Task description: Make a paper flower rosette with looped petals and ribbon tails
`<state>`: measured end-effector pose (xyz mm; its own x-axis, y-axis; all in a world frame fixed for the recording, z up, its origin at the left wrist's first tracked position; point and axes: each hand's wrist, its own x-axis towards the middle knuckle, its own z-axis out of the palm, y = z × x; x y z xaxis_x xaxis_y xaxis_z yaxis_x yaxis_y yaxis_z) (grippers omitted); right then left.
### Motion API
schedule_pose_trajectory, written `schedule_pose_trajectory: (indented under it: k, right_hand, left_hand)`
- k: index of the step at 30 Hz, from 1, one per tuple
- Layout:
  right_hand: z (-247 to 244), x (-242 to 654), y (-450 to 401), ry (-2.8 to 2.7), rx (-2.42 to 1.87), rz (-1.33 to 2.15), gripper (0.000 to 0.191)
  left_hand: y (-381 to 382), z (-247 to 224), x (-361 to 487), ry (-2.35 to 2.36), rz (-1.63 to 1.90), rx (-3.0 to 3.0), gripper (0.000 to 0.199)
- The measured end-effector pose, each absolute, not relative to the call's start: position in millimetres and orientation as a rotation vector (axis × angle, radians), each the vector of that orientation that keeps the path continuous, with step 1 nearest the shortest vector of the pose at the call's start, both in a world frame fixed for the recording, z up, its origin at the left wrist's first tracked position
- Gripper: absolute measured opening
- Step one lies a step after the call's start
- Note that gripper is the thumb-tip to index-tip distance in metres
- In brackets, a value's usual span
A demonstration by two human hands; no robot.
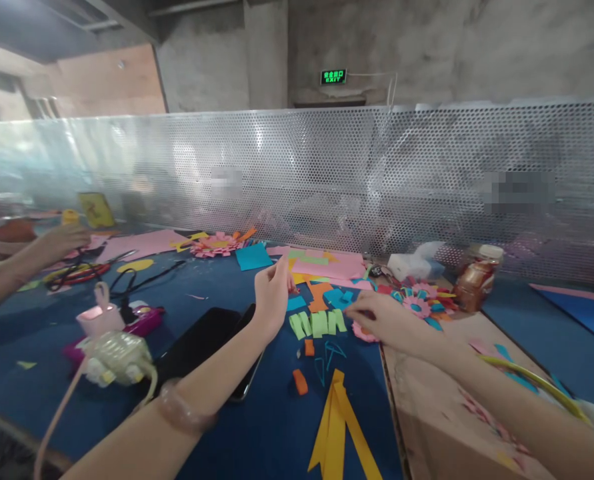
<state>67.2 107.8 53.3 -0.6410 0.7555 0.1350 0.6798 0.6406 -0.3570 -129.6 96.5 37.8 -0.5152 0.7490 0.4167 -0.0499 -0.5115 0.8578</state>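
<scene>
My left hand [273, 292] is raised over the middle of the blue table, fingers closed in a pinch; what they hold, if anything, is hidden. Just right of it, my right hand [381, 315] reaches in with fingers curled together beside small blue paper pieces [337, 298]; I cannot make out anything between them. Partly under that hand lies a pink paper flower [364, 332]. Between the hands are orange paper [319, 295] and a row of curled light-green paper strips [319, 324]. Closer to me are folded yellow paper strips [334, 427] and blue paper loops [334, 353].
A black phone [197, 343] lies by my left forearm, near a purple item with a pale charger [119, 357]. Cardboard [427, 407] is under my right arm. A bottle [478, 277] and a perforated metal screen [277, 180] stand behind. At left, another person's hand [67, 241] works.
</scene>
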Motion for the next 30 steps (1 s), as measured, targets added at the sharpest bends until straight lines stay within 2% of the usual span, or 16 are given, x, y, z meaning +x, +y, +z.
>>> schedule_pose_trajectory:
  k: [2, 6, 8, 13, 18, 24, 27, 30]
  right_hand:
    - [54.6, 80.9, 123.7, -2.591, -1.17, 0.341, 0.036]
    - [49.1, 101.5, 141.1, -2.698, -1.123, 0.378, 0.061]
    - [46.2, 105.8, 142.4, -2.753, -1.076, 0.427, 0.066]
    - [42.3, 105.5, 143.4, -2.737, -1.074, 0.441, 0.049]
    - [44.2, 99.8, 141.7, -2.66, -1.113, 0.416, 0.021]
    - [57.2, 99.5, 136.4, -2.568, -1.182, 0.485, 0.022]
    - [47.3, 102.0, 142.4, -2.553, -1.18, 0.458, 0.026]
    - [34.6, 103.0, 149.1, -2.599, -1.101, 0.467, 0.019]
  left_hand:
    - [97.9, 37.5, -131.1, 1.142, 2.07, 1.125, 0.045]
    - [100.5, 36.3, -133.7, 1.154, 2.076, 1.115, 0.044]
    - [101.6, 34.8, -133.9, 1.161, 2.07, 1.11, 0.044]
    - [102.8, 31.4, -131.1, 1.182, 2.034, 1.106, 0.044]
    - [101.0, 30.2, -126.6, 1.193, 1.973, 1.155, 0.045]
    - [100.5, 26.1, -125.9, 1.211, 1.915, 1.219, 0.043]
    - [101.4, 24.4, -125.8, 1.227, 1.889, 1.247, 0.043]
    - [102.2, 23.3, -125.9, 1.247, 1.863, 1.274, 0.044]
